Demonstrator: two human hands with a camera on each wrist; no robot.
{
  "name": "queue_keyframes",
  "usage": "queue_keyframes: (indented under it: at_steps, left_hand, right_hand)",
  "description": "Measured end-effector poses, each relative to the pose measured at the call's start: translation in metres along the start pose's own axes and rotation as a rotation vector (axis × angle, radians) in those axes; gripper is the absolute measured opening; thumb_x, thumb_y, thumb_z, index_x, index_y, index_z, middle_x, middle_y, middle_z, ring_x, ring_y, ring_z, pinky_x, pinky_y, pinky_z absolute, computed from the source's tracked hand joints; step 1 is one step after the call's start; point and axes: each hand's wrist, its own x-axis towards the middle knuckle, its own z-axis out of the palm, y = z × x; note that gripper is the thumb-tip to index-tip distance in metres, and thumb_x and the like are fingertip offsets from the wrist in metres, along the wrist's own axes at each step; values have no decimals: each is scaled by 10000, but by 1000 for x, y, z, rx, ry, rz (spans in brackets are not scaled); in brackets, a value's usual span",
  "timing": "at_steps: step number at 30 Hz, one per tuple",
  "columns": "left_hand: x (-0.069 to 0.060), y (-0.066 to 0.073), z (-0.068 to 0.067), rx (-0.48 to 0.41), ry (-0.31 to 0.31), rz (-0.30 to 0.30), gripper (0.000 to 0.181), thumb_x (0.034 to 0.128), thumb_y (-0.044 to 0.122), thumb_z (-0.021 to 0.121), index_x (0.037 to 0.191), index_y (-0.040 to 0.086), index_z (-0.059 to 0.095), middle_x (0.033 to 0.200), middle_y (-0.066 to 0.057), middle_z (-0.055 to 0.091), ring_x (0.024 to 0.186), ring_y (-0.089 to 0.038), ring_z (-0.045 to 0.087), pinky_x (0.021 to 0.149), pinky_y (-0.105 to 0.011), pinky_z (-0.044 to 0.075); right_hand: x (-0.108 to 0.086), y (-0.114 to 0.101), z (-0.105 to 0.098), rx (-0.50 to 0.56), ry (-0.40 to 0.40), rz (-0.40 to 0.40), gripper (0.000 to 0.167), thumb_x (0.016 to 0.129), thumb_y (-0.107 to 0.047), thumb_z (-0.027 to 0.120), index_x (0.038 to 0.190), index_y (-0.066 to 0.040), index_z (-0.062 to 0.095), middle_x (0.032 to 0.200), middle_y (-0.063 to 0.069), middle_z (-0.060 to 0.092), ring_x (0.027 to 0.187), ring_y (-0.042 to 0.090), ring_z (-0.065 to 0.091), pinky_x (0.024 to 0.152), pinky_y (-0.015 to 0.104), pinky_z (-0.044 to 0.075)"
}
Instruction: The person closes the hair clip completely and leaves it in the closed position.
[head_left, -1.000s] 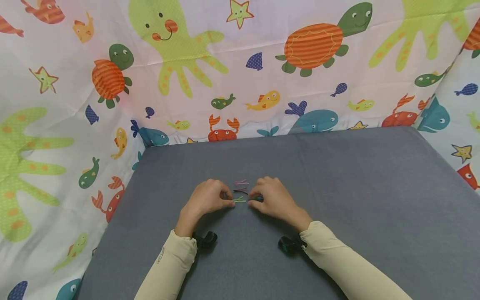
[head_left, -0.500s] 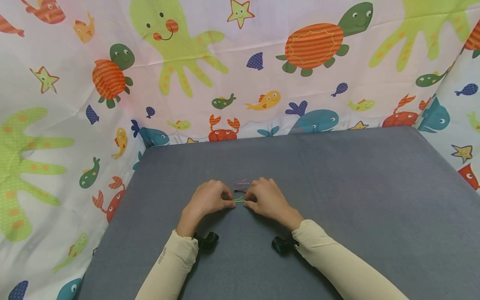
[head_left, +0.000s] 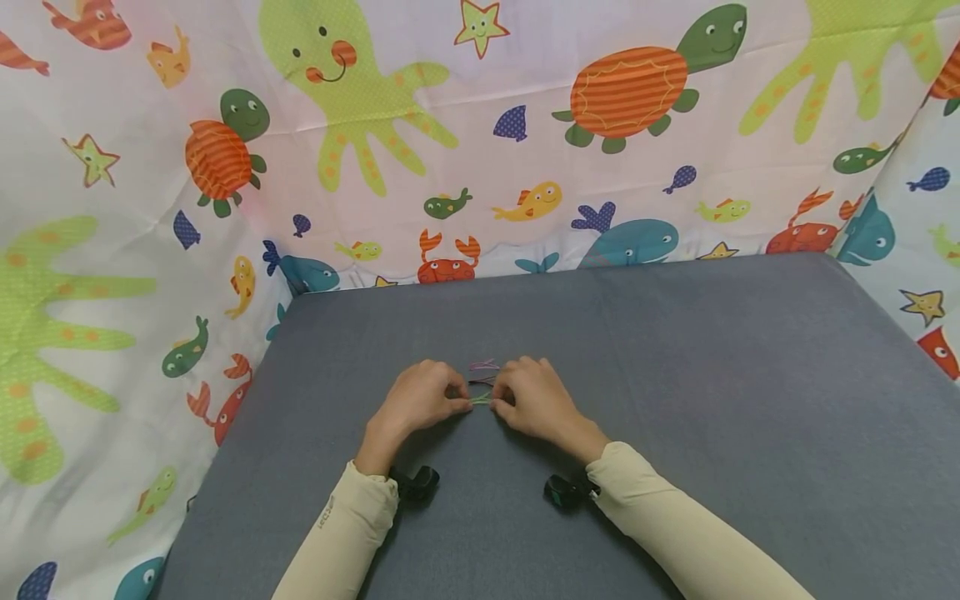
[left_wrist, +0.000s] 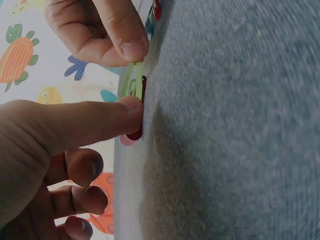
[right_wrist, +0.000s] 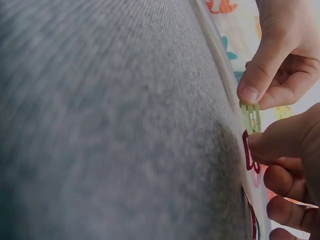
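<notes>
A light green hair clip (head_left: 482,401) is stretched between both hands at mid-table. My left hand (head_left: 420,398) pinches its left end, thumb against fingertip, and my right hand (head_left: 536,400) pinches the right end. Close up, the green clip (left_wrist: 132,82) spans the gap between the two hands in the left wrist view. Just beyond it lie a dark red clip (head_left: 481,382) and, farther back, a pink clip (head_left: 483,365). The right wrist view shows the dark red clip (right_wrist: 246,152) beside my right thumb, partly covered by the hand.
Grey cloth covers the table (head_left: 712,358). A printed curtain (head_left: 480,150) rises along the back and left edges. Past my right hand, a red and teal item (left_wrist: 152,19) shows partly in the left wrist view. Each wrist carries a black camera (head_left: 564,492).
My right hand has moved left to the green clip and taken its right end. The left hand has kept its pinch, with hardly any movement.
</notes>
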Motion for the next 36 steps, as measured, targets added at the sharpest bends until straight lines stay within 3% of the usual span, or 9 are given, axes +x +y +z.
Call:
queue_keyframes:
  at_steps: [9,21,24,30,36]
  left_hand:
    - [0,14,-3,-8,56,82,55,852,219,830,806,236,804,721,116,649,631,-38,501,575,-238,389]
    - [2,36,1,2,195,156,36,881,238,800,846,231,807,680,129,590,647,-41,439,610,-241,359]
    - [2,39,3,16,214,196,42,892,252,796,867,222,812,675,117,596,643,-48,425,614,-246,335]
    - [3,42,3,33,255,281,30,878,221,809,901,212,827,823,108,736,681,-66,488,635,-267,339]
    - [3,43,4,-6,261,307,45,875,210,812,916,215,830,832,106,739,680,-71,499,637,-270,324]
  right_hand:
    - [-11,6,-10,71,98,27,114,848,-182,763,764,-222,696,791,-52,625,741,114,506,732,352,363]
    - [-28,14,-24,176,200,58,203,845,-223,841,781,-211,649,813,-24,645,783,152,553,791,392,390]
    - [-30,18,-27,212,212,74,207,830,-224,855,850,-163,658,838,9,647,789,175,559,791,383,386]
    - [-33,22,-37,294,155,63,324,858,-223,829,1130,-78,730,970,92,671,853,254,574,801,376,399]
    - [-34,24,-42,408,72,33,229,894,-192,792,1109,-115,795,976,15,695,884,262,553,758,397,433]
